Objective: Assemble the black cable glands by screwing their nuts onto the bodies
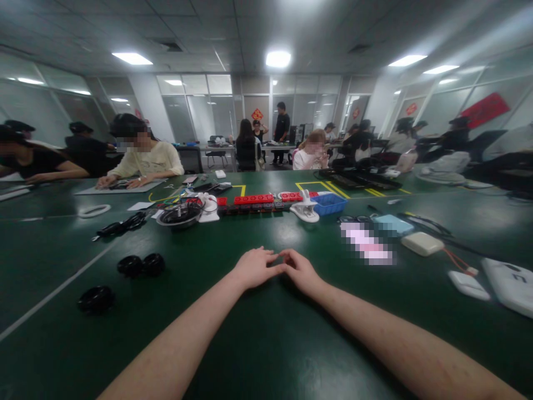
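Note:
My left hand [257, 268] rests low over the green table [233, 355], its fingers stretched out and its thumb apart. Close beside it is my right hand [303, 273], with fingers loosely bent and apart. Their fingertips meet or nearly meet in the middle, and I see nothing held in either hand. Beyond them, a row of red blocks [254, 199] lies along a dark strip. To the left sit shiny black coils or rolls [141, 265], with another black coil [96, 300] nearer to me.
A blue basket [328, 204] and white clip-like stand [306, 210] are ahead. A round dish of dark cable [179, 215] stands left of centre. At right lie a cream box [422, 243] and white device [510, 286]. A co-worker [145, 153] sits across the table.

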The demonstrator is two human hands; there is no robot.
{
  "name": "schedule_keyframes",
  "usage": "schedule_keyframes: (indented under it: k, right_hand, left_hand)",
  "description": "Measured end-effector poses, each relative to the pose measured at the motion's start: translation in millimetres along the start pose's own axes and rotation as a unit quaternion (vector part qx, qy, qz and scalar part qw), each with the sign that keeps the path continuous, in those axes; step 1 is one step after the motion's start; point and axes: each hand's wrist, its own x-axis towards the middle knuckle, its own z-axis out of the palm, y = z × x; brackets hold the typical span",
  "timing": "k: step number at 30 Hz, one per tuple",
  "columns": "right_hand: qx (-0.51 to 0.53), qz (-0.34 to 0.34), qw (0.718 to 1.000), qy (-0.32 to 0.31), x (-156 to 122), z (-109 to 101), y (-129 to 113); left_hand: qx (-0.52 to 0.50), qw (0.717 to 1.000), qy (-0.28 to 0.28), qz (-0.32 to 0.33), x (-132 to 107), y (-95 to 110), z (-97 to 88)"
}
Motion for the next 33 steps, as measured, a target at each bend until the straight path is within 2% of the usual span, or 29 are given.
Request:
schedule_keyframes:
  k: [18, 33]
  right_hand:
    - [-0.06, -0.006, 0.998, 0.003, -2, 3, 2]
    - [-0.128, -0.027, 0.991, -0.004, -6, 5, 2]
  left_hand:
    - [-0.032, 0.999, -0.005, 0.013, -47, 17, 0.1]
    - [-0.039, 0.999, 0.003, 0.009, -76, 38, 0.3]
